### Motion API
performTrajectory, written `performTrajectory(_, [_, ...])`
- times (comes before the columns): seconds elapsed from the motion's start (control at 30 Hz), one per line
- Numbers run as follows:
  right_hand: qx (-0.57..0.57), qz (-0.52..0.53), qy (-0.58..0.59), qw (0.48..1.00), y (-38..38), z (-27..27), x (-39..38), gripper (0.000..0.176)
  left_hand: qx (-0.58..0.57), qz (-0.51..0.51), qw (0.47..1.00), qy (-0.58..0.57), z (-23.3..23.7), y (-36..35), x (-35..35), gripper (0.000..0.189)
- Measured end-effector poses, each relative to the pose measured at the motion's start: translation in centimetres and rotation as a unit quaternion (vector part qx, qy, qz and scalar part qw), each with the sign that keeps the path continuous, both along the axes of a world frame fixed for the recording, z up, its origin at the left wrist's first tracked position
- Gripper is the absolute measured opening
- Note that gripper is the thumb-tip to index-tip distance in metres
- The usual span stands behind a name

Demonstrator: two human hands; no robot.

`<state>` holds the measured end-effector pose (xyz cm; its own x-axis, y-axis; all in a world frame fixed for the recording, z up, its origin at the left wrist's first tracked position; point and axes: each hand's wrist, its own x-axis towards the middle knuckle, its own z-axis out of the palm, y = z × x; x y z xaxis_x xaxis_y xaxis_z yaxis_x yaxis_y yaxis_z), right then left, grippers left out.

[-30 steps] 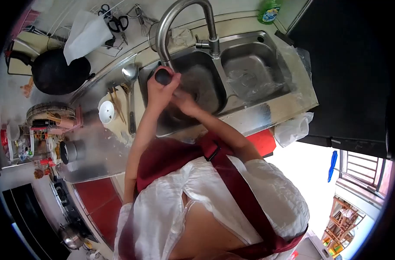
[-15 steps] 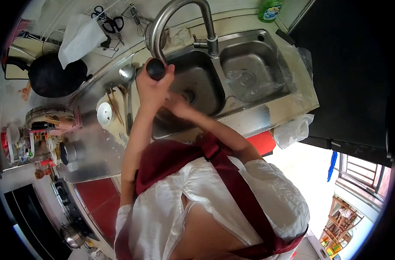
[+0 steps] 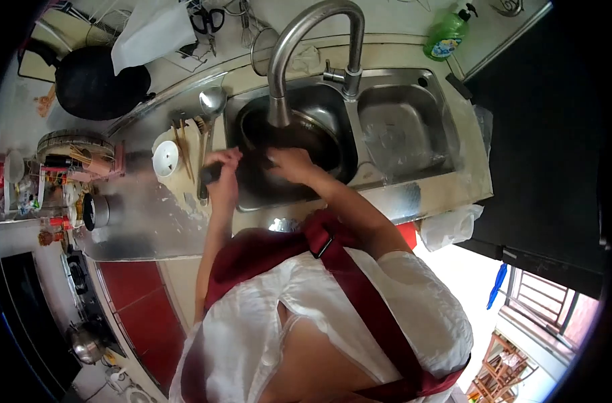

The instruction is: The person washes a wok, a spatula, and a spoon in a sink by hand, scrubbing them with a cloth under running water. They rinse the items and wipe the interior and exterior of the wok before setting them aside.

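Pan (image 3: 314,142) in sink (image 3: 408,111) — left grip (image 3: 226,177) on handle (image 3: 210,174).

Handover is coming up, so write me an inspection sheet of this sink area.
Surface: silver metal counter, pale patches visible.
Job's things: dark round pan in left steel basin, near curved steel faucet.
Clutter: white round bowl, thin brown chopsticks, silver metal ladle.
Bare left grip: closed around black handle.
Bare right grip: over the pan; contact unclear.
Cables: nothing seen near the sink.
Surroundings: green plastic bottle, right; black round wok, left.
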<state>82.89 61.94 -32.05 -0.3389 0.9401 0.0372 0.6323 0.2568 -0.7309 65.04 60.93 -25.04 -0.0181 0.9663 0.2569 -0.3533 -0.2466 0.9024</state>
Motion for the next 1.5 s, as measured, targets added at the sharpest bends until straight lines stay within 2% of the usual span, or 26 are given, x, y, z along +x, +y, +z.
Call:
performTrajectory(0.07, [-0.021, 0.040, -0.048, 0.998, -0.8, -1.5, -0.2, 0.036, 0.026, -0.024, 0.996, 0.085, -2.1, -1.8, -1.4, 0.017])
performTrajectory(0.2, [-0.047, 0.055, -0.098, 0.993, -2.1, -3.8, -1.5, 0.035, -0.013, -0.024, 0.997, 0.074, -4.9, -5.4, -3.6, 0.018])
performTrajectory(0.27, [-0.026, 0.039, -0.097, 0.994, -2.1, -4.9, -2.4, 0.044, -0.169, 0.009, 0.980, -0.107, -5.7, -6.5, -4.2, 0.019])
performTrajectory(0.3, [-0.026, 0.048, -0.100, 0.993, -1.8, -5.1, -2.5, 0.044, -0.210, 0.000, 0.971, -0.112, -7.8, -6.7, -6.0, 0.022])
performTrajectory(0.33, [-0.039, 0.006, -0.056, 0.998, -1.3, -5.2, -2.4, 0.050, -0.211, 0.009, 0.971, -0.117, -9.7, -7.0, -7.1, 0.022])
performTrajectory(0.4, [-0.051, -0.066, 0.014, 0.996, -0.1, -5.3, -1.6, 0.066, -0.205, 0.046, 0.977, 0.026, -12.3, -7.7, -8.4, 0.028])
performTrajectory(0.43, [-0.105, -0.129, 0.016, 0.986, 0.7, -5.0, -0.9, 0.064, -0.325, 0.034, 0.930, -0.169, -10.2, -7.8, -7.8, 0.033])
performTrajectory(0.47, [-0.158, -0.190, 0.016, 0.969, 1.5, -4.6, 0.0, 0.062, -0.324, 0.041, 0.928, -0.177, -9.2, -8.0, -7.4, 0.033])
performTrajectory(0.53, [-0.157, -0.306, 0.097, 0.934, 3.8, -6.2, 2.6, 0.056, -0.391, 0.043, 0.902, -0.177, -8.5, -8.5, -7.1, 0.046])
performTrajectory(0.6, [-0.080, -0.352, 0.095, 0.928, 6.2, -6.9, 5.6, 0.060, -0.429, 0.024, 0.881, -0.195, -10.1, -8.3, -8.3, 0.053])
performTrajectory(0.63, [-0.065, -0.381, 0.116, 0.915, 7.2, -6.0, 6.6, 0.068, -0.471, -0.001, 0.857, -0.208, -10.4, -8.3, -8.4, 0.061])
performTrajectory(0.73, [0.023, -0.431, 0.175, 0.885, 10.7, -3.8, 9.0, 0.088, -0.495, 0.004, 0.837, -0.232, -10.5, -8.4, -7.7, 0.069])
performTrajectory(0.87, [-0.013, -0.432, 0.163, 0.887, 14.0, -0.4, 10.5, 0.090, -0.507, 0.026, 0.833, -0.219, -9.2, -8.6, -6.7, 0.068])
performTrajectory(0.93, [-0.002, -0.413, 0.186, 0.891, 14.6, 0.9, 10.1, 0.092, -0.531, -0.016, 0.800, -0.278, -8.2, -9.1, -6.3, 0.067])
performTrajectory(1.0, [-0.065, -0.352, 0.047, 0.933, 16.2, 0.4, 10.6, 0.096, -0.525, -0.059, 0.802, -0.281, -8.3, -9.4, -5.8, 0.057])
performTrajectory(1.03, [-0.040, -0.295, 0.023, 0.954, 16.8, -0.9, 10.9, 0.097, -0.528, -0.078, 0.798, -0.279, -8.1, -9.3, -5.4, 0.055])
performTrajectory(1.07, [-0.043, -0.294, 0.021, 0.955, 17.0, -2.4, 11.4, 0.097, -0.533, -0.100, 0.793, -0.278, -8.0, -9.1, -5.1, 0.054])
performTrajectory(1.13, [-0.009, -0.248, -0.060, 0.967, 15.8, -2.0, 11.2, 0.090, -0.524, -0.118, 0.797, -0.274, -9.3, -8.7, -4.5, 0.052])
performTrajectory(1.17, [-0.014, -0.245, -0.063, 0.967, 15.3, -1.6, 11.1, 0.090, -0.514, -0.136, 0.803, -0.267, -9.9, -8.6, -4.4, 0.050])
performTrajectory(1.27, [-0.049, -0.259, -0.081, 0.961, 13.4, -1.3, 10.0, 0.080, -0.525, -0.120, 0.811, -0.231, -9.7, -7.2, -3.4, 0.044])
performTrajectory(1.33, [0.124, -0.272, 0.028, 0.954, 11.9, -2.5, 8.6, 0.071, -0.499, -0.139, 0.829, -0.212, -10.5, -6.1, -2.8, 0.043])
performTrajectory(1.37, [0.042, -0.286, 0.071, 0.955, 10.7, -2.6, 7.8, 0.057, -0.470, -0.147, 0.849, -0.193, -10.5, -4.9, -1.8, 0.045])
performTrajectory(1.4, [-0.096, -0.264, 0.211, 0.936, 9.7, -1.9, 6.7, 0.041, -0.439, -0.155, 0.868, -0.173, -10.3, -3.5, -0.8, 0.047])
performTrajectory(1.43, [-0.156, -0.240, 0.382, 0.879, 10.1, -6.3, 6.3, 0.032, -0.434, -0.146, 0.875, -0.155, -10.8, -1.9, 0.3, 0.050])
performTrajectory(1.47, [-0.223, -0.232, 0.464, 0.825, 9.5, -7.1, 5.3, 0.032, -0.429, -0.137, 0.882, -0.137, -11.5, -0.3, 1.5, 0.054])
performTrajectory(1.5, [-0.260, -0.217, 0.496, 0.800, 9.3, -9.6, 4.9, 0.036, -0.435, -0.114, 0.886, -0.114, -12.1, 1.2, 2.8, 0.056])
